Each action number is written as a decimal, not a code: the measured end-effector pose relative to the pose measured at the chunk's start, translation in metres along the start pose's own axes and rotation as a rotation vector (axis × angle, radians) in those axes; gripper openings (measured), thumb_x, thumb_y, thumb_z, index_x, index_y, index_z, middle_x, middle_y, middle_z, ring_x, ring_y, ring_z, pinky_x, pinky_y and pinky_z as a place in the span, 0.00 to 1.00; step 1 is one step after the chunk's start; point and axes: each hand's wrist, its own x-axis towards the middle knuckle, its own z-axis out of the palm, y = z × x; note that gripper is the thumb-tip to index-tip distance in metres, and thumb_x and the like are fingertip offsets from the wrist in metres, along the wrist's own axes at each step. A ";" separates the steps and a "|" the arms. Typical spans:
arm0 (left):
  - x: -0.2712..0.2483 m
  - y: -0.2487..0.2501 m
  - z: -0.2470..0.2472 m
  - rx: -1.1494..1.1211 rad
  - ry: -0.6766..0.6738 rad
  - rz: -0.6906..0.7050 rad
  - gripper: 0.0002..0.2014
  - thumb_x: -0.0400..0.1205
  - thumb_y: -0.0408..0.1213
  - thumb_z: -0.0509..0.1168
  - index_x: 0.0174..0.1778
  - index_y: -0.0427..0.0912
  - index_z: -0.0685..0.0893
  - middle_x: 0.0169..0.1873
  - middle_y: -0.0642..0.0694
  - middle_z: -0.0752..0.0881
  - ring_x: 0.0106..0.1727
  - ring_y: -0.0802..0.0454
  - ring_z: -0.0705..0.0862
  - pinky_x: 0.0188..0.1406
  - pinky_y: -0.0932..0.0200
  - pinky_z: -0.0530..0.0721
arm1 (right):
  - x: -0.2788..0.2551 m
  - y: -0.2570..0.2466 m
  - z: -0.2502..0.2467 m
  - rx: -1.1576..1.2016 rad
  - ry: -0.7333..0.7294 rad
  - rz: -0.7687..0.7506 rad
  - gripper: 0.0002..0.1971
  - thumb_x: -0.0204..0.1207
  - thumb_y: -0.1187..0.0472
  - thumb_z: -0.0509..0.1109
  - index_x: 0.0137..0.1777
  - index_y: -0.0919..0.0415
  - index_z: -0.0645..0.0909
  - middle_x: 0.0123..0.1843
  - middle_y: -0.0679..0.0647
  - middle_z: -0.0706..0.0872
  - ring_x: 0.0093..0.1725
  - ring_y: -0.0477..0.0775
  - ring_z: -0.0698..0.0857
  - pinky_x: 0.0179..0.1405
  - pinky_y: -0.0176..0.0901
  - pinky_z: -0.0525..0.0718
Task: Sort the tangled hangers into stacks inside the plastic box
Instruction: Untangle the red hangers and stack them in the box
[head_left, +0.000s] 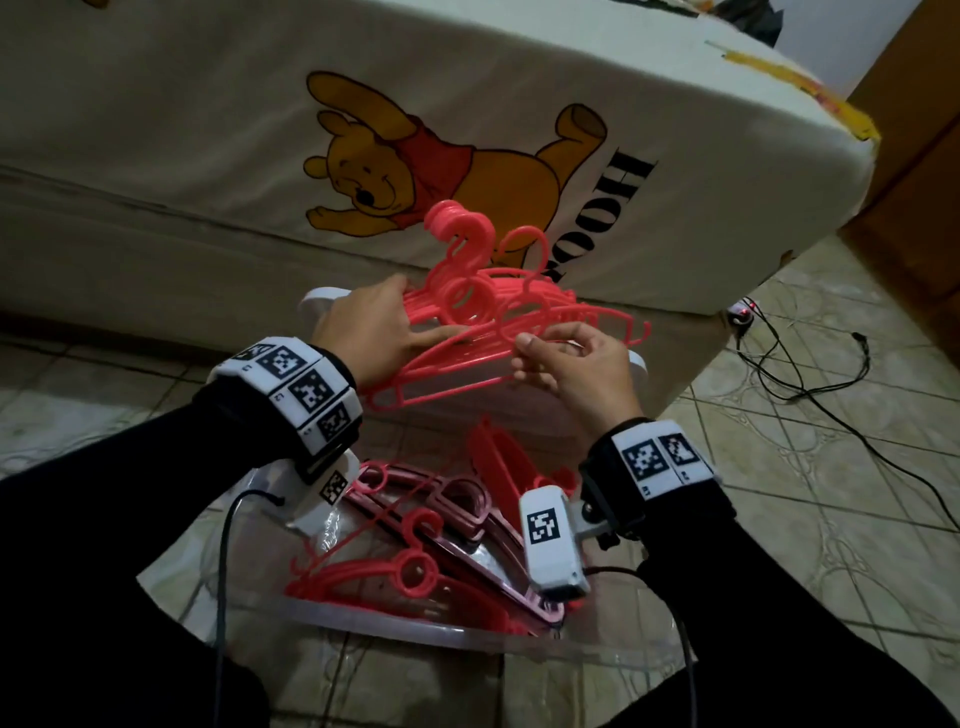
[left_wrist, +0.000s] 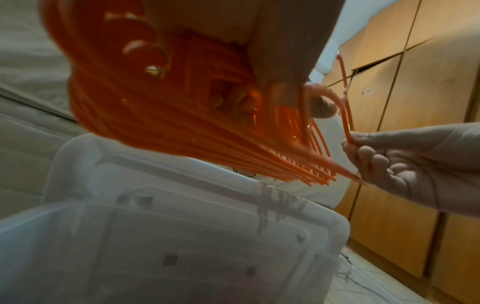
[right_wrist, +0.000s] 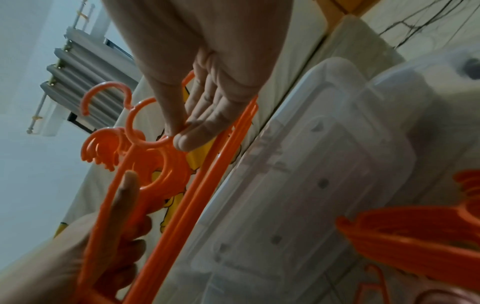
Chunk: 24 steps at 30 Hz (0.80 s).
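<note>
My left hand (head_left: 371, 332) grips a bundle (head_left: 467, 291) of red hangers from its left side, thumb along the near edge and fingers behind; the hooks stand up together above it. The bundle is held in the air over a white lid (head_left: 636, 364) that lies against the bed (head_left: 208, 156). In the left wrist view the bundle fans out from under my palm, with the lid (left_wrist: 182, 226) below.

Just right of the bundle, my right hand (head_left: 576, 369) pinches one hanger (head_left: 524, 260) by its ring, thumb and fingertips (right_wrist: 182, 142) closed on the plastic. That hanger's hook rises beside the bundle's hooks, and its bars lie against the bundle. Whether it is free of the others I cannot tell. Both hands are occupied, near each other but not touching.

Below my wrists stands the clear box (head_left: 395, 631) on the tiled floor (head_left: 831, 519). Inside it a pile of red hangers (head_left: 395, 571) lies at the near left, some pink ones (head_left: 457, 499) lie across the middle, and more red ones (head_left: 498, 462) stand on edge at the far right.

At far right, black cables (head_left: 810, 384) trail over the floor from a small device with a red light (head_left: 743, 314) at the bed's corner.
</note>
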 end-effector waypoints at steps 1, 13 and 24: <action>0.000 0.000 0.000 0.013 0.004 -0.006 0.44 0.58 0.81 0.50 0.51 0.44 0.76 0.45 0.45 0.85 0.45 0.45 0.82 0.43 0.53 0.72 | 0.002 -0.001 -0.002 -0.014 0.008 -0.003 0.11 0.71 0.76 0.73 0.40 0.65 0.73 0.26 0.59 0.85 0.24 0.50 0.85 0.29 0.40 0.87; -0.014 0.016 0.007 -0.071 -0.126 -0.005 0.44 0.59 0.81 0.52 0.57 0.48 0.77 0.47 0.47 0.86 0.50 0.45 0.84 0.52 0.49 0.81 | -0.004 0.008 0.013 0.026 0.057 0.028 0.10 0.71 0.78 0.71 0.41 0.67 0.73 0.28 0.63 0.83 0.21 0.48 0.85 0.26 0.39 0.87; -0.010 0.009 -0.003 -0.030 -0.148 0.097 0.16 0.79 0.48 0.64 0.60 0.48 0.72 0.45 0.49 0.80 0.45 0.45 0.79 0.44 0.53 0.75 | 0.006 0.022 0.002 -0.243 -0.203 0.051 0.08 0.74 0.71 0.72 0.35 0.64 0.79 0.25 0.53 0.85 0.19 0.43 0.80 0.17 0.30 0.76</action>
